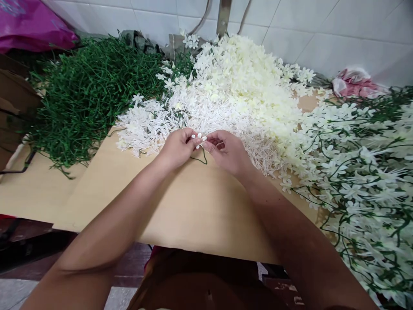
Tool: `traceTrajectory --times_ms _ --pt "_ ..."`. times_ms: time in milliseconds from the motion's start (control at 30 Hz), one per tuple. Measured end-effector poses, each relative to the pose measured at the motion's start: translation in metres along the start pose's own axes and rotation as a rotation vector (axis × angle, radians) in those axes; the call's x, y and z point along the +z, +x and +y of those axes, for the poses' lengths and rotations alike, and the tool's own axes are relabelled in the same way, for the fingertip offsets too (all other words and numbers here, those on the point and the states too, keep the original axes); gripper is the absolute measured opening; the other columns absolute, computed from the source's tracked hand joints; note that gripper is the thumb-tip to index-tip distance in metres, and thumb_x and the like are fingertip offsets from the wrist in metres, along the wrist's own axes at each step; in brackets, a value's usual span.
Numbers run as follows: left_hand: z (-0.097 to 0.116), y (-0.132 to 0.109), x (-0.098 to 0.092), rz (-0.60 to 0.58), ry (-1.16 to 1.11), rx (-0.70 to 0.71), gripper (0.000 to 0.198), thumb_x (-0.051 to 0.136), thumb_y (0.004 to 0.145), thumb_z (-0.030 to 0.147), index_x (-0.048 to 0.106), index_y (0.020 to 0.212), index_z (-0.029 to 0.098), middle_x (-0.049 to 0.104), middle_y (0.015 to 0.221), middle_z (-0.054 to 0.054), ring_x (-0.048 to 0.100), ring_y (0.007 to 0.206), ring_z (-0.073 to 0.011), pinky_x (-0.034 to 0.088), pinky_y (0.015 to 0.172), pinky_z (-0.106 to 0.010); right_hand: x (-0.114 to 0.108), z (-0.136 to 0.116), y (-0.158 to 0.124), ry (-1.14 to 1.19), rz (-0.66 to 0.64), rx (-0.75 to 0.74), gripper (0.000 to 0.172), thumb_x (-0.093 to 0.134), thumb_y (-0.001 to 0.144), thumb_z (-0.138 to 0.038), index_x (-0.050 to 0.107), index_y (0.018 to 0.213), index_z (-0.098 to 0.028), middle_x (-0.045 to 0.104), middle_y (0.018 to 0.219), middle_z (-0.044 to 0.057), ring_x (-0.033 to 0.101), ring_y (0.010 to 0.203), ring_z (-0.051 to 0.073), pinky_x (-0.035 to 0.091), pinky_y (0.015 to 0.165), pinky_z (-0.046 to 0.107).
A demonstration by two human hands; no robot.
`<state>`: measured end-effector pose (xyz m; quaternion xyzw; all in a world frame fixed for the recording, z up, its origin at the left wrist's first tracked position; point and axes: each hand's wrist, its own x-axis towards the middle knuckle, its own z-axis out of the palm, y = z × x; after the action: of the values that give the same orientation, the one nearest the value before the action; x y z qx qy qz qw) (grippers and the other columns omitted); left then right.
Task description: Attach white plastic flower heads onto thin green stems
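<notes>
My left hand [178,147] and my right hand [227,150] meet over the middle of a pale cardboard sheet [180,206]. Both pinch a small white artificial flower [199,138] between their fingertips. A thin green stem [200,159] curls down from the flower onto the cardboard. Just beyond the hands lies a heap of white plastic stamen pieces [167,120]. Behind it rises a big pile of cream fabric petals [245,86].
A mound of bare green plastic stems [87,94] fills the left. Finished stems with white flowers [364,172] are heaped at the right. A magenta bag [29,26] sits at the back left, a pink bag [355,82] at the back right, against a white tiled wall [322,30].
</notes>
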<state>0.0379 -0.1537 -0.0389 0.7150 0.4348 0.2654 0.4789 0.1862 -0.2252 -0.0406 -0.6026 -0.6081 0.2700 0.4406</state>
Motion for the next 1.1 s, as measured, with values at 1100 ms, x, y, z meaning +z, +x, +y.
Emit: traceTrajectory --times_ms 1100 --pt "-0.018 0.003 -0.021 0.152 0.092 0.014 0.009 0.060 0.076 0.024 0.058 0.083 0.018 0.056 0.068 0.000 0.052 0.063 -0.0127 0.041 0.060 -0.026 -0.019 0.007 0.005 -0.611 -0.076 0.047 0.005 0.063 0.080 -0.016 0.063 0.075 -0.017 0.060 0.082 0.007 0.055 0.078 0.019 0.047 0.073 0.036"
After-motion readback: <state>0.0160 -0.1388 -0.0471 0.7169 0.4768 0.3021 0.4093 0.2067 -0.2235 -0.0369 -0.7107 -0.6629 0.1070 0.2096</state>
